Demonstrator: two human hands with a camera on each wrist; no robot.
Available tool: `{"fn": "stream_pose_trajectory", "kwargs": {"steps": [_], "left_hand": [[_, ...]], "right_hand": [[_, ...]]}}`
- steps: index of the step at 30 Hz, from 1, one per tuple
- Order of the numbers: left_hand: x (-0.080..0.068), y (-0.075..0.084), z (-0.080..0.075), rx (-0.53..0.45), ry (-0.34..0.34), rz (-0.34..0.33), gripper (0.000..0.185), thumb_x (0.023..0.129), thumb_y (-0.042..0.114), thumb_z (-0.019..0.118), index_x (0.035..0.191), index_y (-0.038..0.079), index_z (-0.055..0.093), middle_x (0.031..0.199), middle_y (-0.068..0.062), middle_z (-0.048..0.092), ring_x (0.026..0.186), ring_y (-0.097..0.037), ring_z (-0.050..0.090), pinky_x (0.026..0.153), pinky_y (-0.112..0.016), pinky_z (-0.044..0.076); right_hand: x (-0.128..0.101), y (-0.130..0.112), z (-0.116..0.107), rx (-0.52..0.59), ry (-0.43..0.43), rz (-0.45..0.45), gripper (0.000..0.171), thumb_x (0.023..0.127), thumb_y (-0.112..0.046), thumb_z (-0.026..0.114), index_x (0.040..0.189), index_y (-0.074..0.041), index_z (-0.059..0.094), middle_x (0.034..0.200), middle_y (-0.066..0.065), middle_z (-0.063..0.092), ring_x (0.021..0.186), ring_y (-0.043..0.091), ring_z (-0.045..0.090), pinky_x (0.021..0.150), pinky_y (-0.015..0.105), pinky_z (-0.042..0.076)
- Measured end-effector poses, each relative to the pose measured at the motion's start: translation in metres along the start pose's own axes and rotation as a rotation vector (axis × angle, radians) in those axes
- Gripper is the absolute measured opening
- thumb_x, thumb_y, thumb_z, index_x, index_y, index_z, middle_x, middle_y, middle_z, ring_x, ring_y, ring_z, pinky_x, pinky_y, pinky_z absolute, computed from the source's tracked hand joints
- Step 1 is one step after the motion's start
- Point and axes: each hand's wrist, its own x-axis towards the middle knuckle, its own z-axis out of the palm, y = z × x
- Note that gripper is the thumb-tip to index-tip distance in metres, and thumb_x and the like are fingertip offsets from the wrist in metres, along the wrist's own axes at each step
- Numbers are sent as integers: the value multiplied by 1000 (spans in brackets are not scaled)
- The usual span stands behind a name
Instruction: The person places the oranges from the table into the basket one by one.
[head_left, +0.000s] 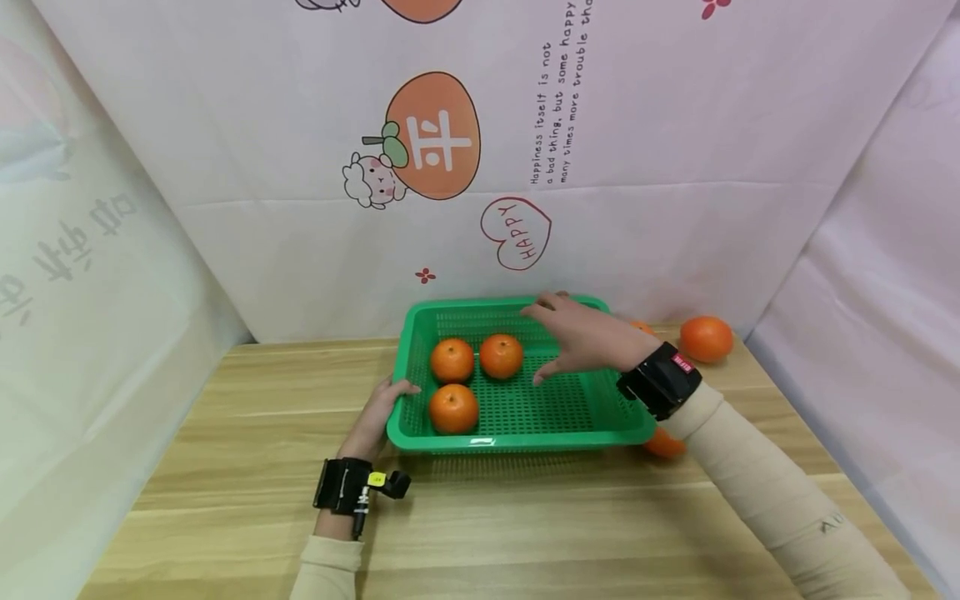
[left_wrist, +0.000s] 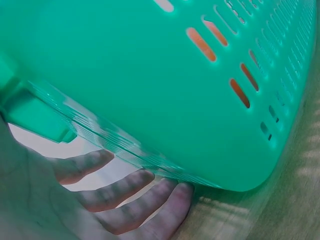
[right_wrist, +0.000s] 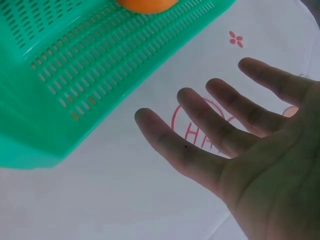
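Our right hand (head_left: 581, 333) hovered flat over the far right part of the basket (head_left: 555, 421), fingers straight and spread, holding nothing; the right wrist view showed the open palm (right_wrist: 260, 165) with bare fingers (right_wrist: 170, 145) against the backdrop.

Our left hand (head_left: 378, 417) lay against the basket's left wall, thumb on the rim. In the left wrist view the fingers (left_wrist: 145, 192) ran fairly straight under the green rim (left_wrist: 100, 135), touching it; we could not tell whether they gripped.

The basket sat on the wooden table (head_left: 225, 467), near the back edge. Three oranges lay in its left half: one at the front (head_left: 453, 408), two behind it, left (head_left: 452, 360) and right (head_left: 501, 356).

Outside, one orange (head_left: 706, 338) lay on the table near the far right corner. Another (head_left: 663, 443) showed just beside the basket's front right corner, partly hidden by our right forearm.

Behind stood a printed cloth backdrop (head_left: 675, 167).
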Motion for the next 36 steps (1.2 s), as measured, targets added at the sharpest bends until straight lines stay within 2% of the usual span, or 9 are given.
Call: {"fn": "stream_pose_trajectory", "kwargs": {"steps": [5,9,15,27,36], "left_hand": [[0,1,-2,3,-2,7,71,101,24,47,168,15,25,166,-15,42,136,-24,55,105,-33,54],[0,1,-2,-2,-5,19,71,101,24,47,168,15,24,167,-16,41,139,-26,53,105,-32,53],[1,1,-3,-4,-6,14,71,101,25,47,168,16,23,167,-14,40,143,-28,50,108,-34,52],[-2,-1,-4,-16,-12,16,71,102,25,47,169,18,21,169,-12,37,148,-30,46,112,-37,50],[-1,-1,-1,-31,-1,20,71,102,25,49,168,16,24,164,-17,44,135,-24,56,105,-34,53]], "right_hand": [[-10,5,-4,48,30,13,104,75,-51,92,157,-9,44,158,21,44,138,39,53,111,56,51],[-19,10,-7,81,47,24,102,77,-50,91,157,-8,43,161,24,41,142,43,48,113,60,48],[-33,15,-8,69,80,36,102,78,-50,90,158,-9,43,163,23,40,145,43,46,115,59,47],[-60,24,-1,37,140,36,96,80,-48,90,154,-6,48,151,19,50,131,35,56,106,53,55],[-88,31,3,46,226,34,85,79,-50,89,145,-6,57,141,15,58,115,31,65,94,48,60]]}}
